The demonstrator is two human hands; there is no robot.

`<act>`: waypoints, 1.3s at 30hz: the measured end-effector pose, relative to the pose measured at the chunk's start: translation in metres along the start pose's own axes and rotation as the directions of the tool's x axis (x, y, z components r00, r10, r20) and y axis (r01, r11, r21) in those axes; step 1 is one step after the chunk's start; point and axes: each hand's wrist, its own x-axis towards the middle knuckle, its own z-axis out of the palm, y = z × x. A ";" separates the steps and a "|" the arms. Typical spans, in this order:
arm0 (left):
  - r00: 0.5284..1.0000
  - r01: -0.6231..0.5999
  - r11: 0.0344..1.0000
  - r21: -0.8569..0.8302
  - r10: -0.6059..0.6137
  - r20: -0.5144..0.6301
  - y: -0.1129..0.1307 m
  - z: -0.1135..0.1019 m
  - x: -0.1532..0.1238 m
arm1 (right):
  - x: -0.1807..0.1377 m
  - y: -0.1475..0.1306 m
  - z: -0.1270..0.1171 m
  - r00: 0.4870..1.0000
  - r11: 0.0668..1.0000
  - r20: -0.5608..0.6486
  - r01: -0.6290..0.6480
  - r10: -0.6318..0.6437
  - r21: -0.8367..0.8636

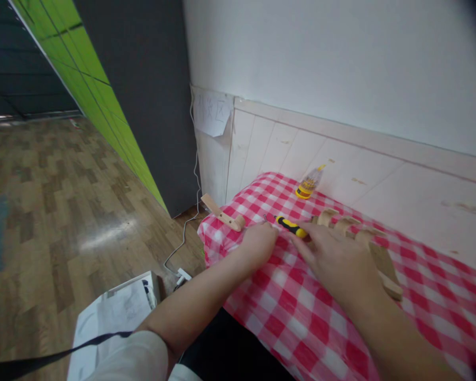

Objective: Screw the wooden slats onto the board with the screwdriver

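Note:
My left hand rests on the red-and-white checked tablecloth with its fingers curled under; a thin metal tip shows just beyond its knuckles. My right hand lies with fingers stretched forward, its fingertips touching a black-and-yellow screwdriver. Under and behind my right hand lies a wooden rack with rounded pegs. A separate wooden piece lies at the table's left corner, just beyond my left hand.
A yellow screwdriver-bit holder stands against the white panelled wall. A paper note hangs on the wall's corner. On the wooden floor to the left lie papers, a white cable and plug.

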 end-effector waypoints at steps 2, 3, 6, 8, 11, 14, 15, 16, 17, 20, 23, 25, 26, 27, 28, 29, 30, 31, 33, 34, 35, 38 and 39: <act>1.000 0.029 0.999 0.034 -0.029 -0.007 -0.001 -0.003 0.003 | 0.003 0.012 -0.009 0.996 0.997 0.031 -0.079 0.079 0.007; 0.999 0.039 0.999 0.036 -0.038 -0.013 -0.003 -0.004 0.005 | 0.005 0.017 -0.014 0.993 0.993 0.041 -0.114 0.114 0.003; 0.997 0.073 0.997 0.012 -0.073 -0.034 -0.011 -0.005 0.011 | 0.006 0.029 -0.026 0.985 0.986 0.048 -0.168 0.168 0.013; 0.993 0.106 0.994 0.006 -0.105 -0.054 -0.014 -0.003 0.014 | 0.007 0.034 -0.029 0.982 0.983 0.052 -0.183 0.181 0.033; 0.988 0.146 0.989 0.011 -0.146 -0.047 -0.011 -0.002 0.017 | 0.008 0.038 -0.028 0.976 0.977 0.091 -0.202 0.196 0.065; 0.985 0.171 0.985 0.028 -0.170 -0.021 -0.002 -0.003 0.018 | 0.009 0.038 -0.025 0.976 0.979 0.148 -0.176 0.160 0.104; 0.986 0.169 0.985 0.034 -0.169 -0.015 0.000 -0.004 0.018 | 0.010 0.038 -0.024 0.977 0.980 0.153 -0.166 0.148 0.108; 0.986 0.165 0.986 0.039 -0.165 -0.013 0.003 -0.005 0.017 | 0.010 0.038 -0.024 0.979 0.981 0.146 -0.161 0.144 0.108; 0.987 0.161 0.986 0.043 -0.160 -0.014 0.005 -0.005 0.017 | 0.010 0.038 -0.024 0.981 0.982 0.134 -0.158 0.143 0.107; 0.989 0.147 0.988 0.051 -0.146 -0.024 0.006 -0.006 0.015 | 0.011 0.042 -0.027 0.984 0.980 0.115 -0.154 0.139 0.128; 0.990 0.139 0.989 0.056 -0.137 -0.028 0.002 -0.005 0.016 | 0.013 0.049 -0.032 0.981 0.974 0.102 -0.178 0.164 0.142; 0.990 0.141 0.988 0.062 -0.139 -0.028 0.001 -0.004 0.016 | 0.014 0.053 -0.037 0.975 0.967 0.074 -0.219 0.211 0.126; 0.990 0.142 0.988 0.064 -0.140 -0.031 0.000 -0.003 0.016 | 0.014 0.054 -0.039 0.970 0.963 0.058 -0.240 0.235 0.123; 0.989 0.143 0.988 0.065 -0.141 -0.037 0.001 -0.002 0.016 | 0.014 0.055 -0.042 0.966 0.958 0.044 -0.260 0.256 0.124; 0.989 0.142 0.988 0.064 -0.139 -0.048 0.001 -0.001 0.015 | 0.014 0.056 -0.045 0.961 0.951 0.032 -0.278 0.276 0.134; 0.988 0.143 0.988 0.059 -0.139 -0.062 0.002 -0.001 0.013 | 0.014 0.057 -0.047 0.956 0.944 0.028 -0.293 0.292 0.155; 0.987 0.145 0.988 0.051 -0.140 -0.078 0.003 0.000 0.012 | 0.013 0.059 -0.051 0.952 0.934 0.025 -0.304 0.305 0.187; 0.985 0.147 0.989 0.037 -0.142 -0.102 0.004 0.001 0.010 | 0.013 0.062 -0.054 0.948 0.921 0.028 -0.315 0.317 0.230; 0.974 0.180 0.984 0.000 -0.178 -0.143 0.005 0.001 0.009 | 0.012 0.070 -0.062 0.932 0.874 0.025 -0.347 0.361 0.340; 0.967 0.192 0.981 -0.023 -0.193 -0.169 0.005 0.001 0.009 | 0.011 0.075 -0.065 0.917 0.839 0.020 -0.374 0.399 0.395; 0.958 0.204 0.978 -0.047 -0.209 -0.195 0.005 0.001 0.010 | 0.010 0.081 -0.069 0.896 0.800 0.014 -0.404 0.444 0.444; 0.944 0.191 0.973 -0.127 -0.218 -0.246 0.006 -0.003 0.016 | 0.007 0.101 -0.078 0.840 0.696 0.035 -0.470 0.541 0.543; 0.944 0.178 0.974 -0.143 -0.210 -0.256 0.008 -0.006 0.018 | 0.006 0.106 -0.080 0.834 0.680 0.050 -0.481 0.549 0.553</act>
